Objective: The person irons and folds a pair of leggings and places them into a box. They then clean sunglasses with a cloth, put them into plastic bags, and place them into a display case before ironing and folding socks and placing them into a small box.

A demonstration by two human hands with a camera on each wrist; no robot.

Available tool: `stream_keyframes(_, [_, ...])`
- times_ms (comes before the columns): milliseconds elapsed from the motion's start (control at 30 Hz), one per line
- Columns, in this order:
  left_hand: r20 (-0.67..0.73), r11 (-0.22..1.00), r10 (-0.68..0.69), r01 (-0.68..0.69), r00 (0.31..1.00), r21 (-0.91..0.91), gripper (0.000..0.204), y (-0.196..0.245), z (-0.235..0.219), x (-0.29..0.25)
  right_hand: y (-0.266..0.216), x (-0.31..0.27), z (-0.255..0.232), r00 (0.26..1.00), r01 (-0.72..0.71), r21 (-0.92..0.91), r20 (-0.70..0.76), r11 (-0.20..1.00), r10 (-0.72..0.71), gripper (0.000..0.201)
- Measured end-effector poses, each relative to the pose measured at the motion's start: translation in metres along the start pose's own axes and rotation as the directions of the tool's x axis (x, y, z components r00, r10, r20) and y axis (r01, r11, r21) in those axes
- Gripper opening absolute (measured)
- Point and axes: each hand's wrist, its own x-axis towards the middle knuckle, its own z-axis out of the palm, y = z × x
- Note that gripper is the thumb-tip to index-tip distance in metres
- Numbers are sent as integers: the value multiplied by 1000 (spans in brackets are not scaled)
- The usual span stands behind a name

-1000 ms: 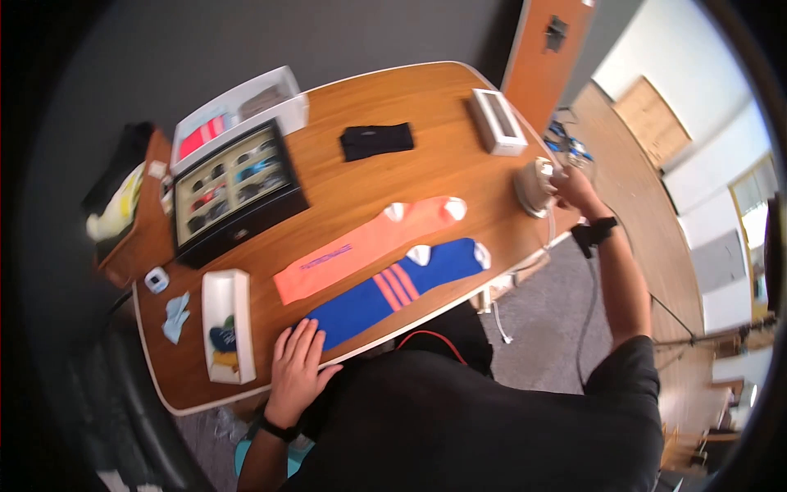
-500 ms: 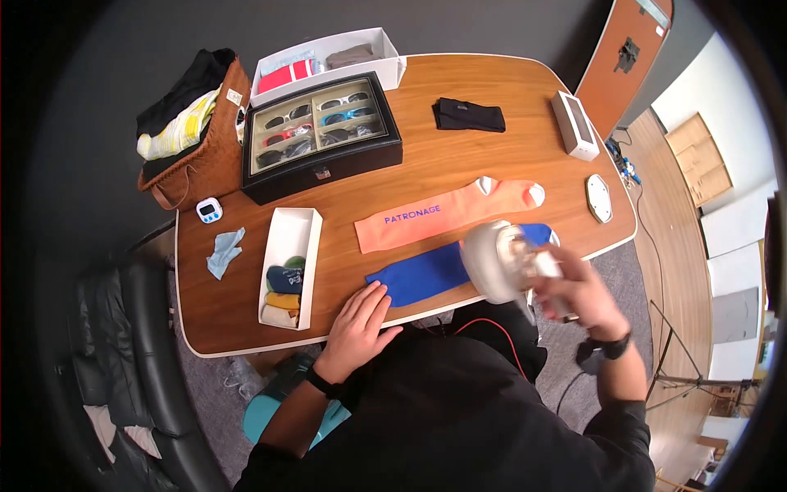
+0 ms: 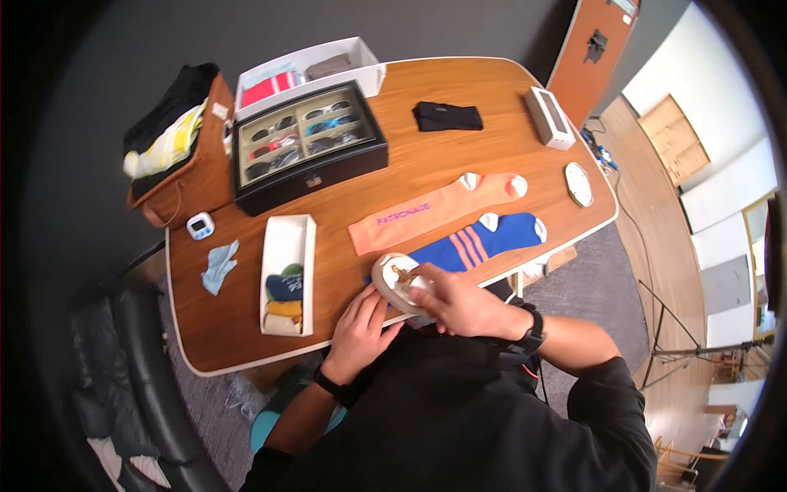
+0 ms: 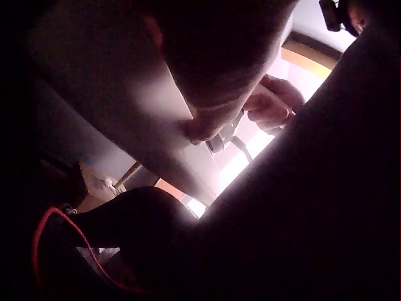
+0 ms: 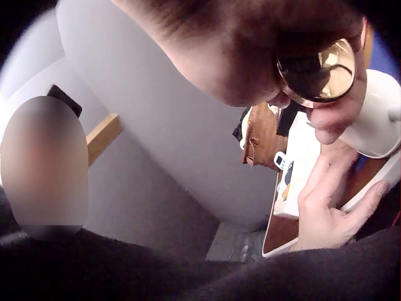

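My right hand (image 3: 467, 305) grips the handle of a white iron (image 3: 385, 281), which sits over the cuff end of a blue sock (image 3: 507, 233) with orange stripes. In the right wrist view a shiny gold cap (image 5: 329, 75) shows at the end of the handle, near the white body of the iron (image 5: 379, 113). My left hand (image 3: 358, 338) rests at the table's front edge, fingers extended, fingertips right beside the iron at the sock's cuff. Behind the blue sock, an orange sock (image 3: 443, 205) with purple lettering lies flat. The left wrist view is mostly dark.
An oval white stand (image 3: 579, 185) lies at the table's right end. Around the table are a narrow white box (image 3: 548, 119), a folded black cloth (image 3: 447, 117), a sunglasses case (image 3: 311, 179), a long white box of rolled socks (image 3: 287, 238), a timer (image 3: 200, 225) and a brown basket (image 3: 193, 184).
My right hand lifted the iron from the stand on the right and carried it left across the blue sock to its cuff end. The left hand stayed at the cuff.
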Motion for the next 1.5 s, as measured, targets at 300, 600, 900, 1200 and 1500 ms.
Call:
stream_keyframes(300, [15, 1000, -2, 1, 1000, 29, 53, 0, -1, 6, 13, 7, 2, 990, 127, -143, -49, 981, -135, 40])
stream_keyframes(600, [75, 993, 12, -21, 997, 118, 55, 1, 2, 8, 14, 2, -13, 989, 97, -209, -93, 973, -119, 40])
stream_keyframes(900, [83, 991, -17, 5, 996, 134, 57, 1, 4, 5, 21, 1, -30, 990, 88, -197, -91, 976, -108, 45])
stream_keyframes(1200, [144, 981, -25, -4, 989, 196, 58, 5, 1, 9, 26, 1, -40, 989, 47, -193, -132, 980, -74, 37])
stream_keyframes(1500, [164, 982, -22, -9, 986, 187, 60, 5, -1, 8, 38, 0, -54, 972, 88, -189, -198, 978, -125, 42])
